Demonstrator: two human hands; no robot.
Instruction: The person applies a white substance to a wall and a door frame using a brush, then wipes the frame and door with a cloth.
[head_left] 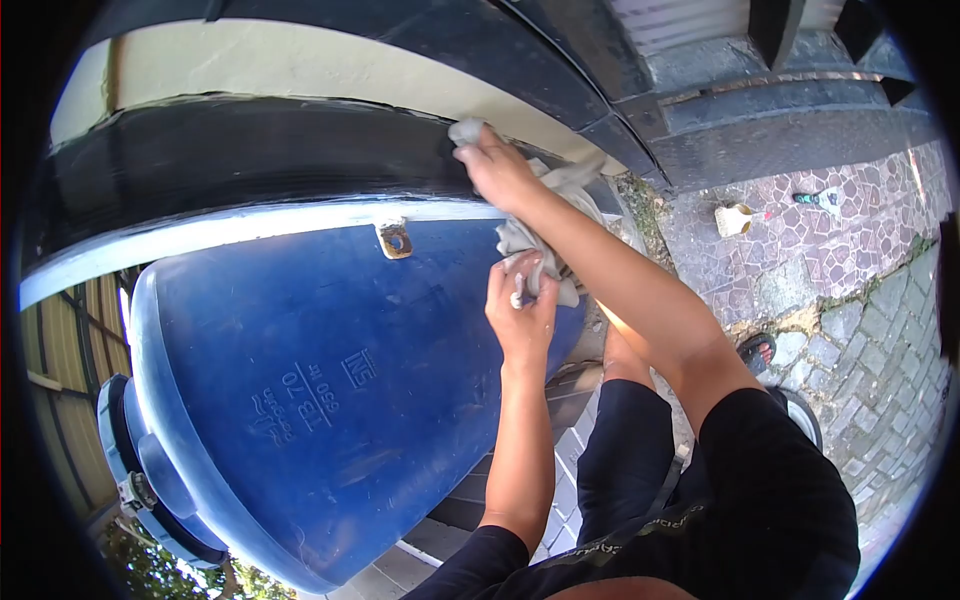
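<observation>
A pale grey cloth (525, 240) is bunched and draped between my two hands. My right hand (495, 170) is closed on its upper end and presses a wad of it against the black painted band (290, 150) of the wall. Lower down, my left hand (522, 315) has its fingers wrapped round the hanging part of the same cloth, and a small white bit shows between them. Right beside my left hand is the large blue tank (350, 350), with raised lettering on its side. A white bar (260, 222) with a rusty bracket (397, 240) runs between tank and band.
The tank's dark lid (155, 480) faces lower left. On the patterned stone paving (860, 230) lie a cream-coloured container (735, 220) and a small object with a green end (818, 200). A sandalled foot (760, 352) is beside a round rim (803, 418). Dark steps (780, 110) rise at upper right.
</observation>
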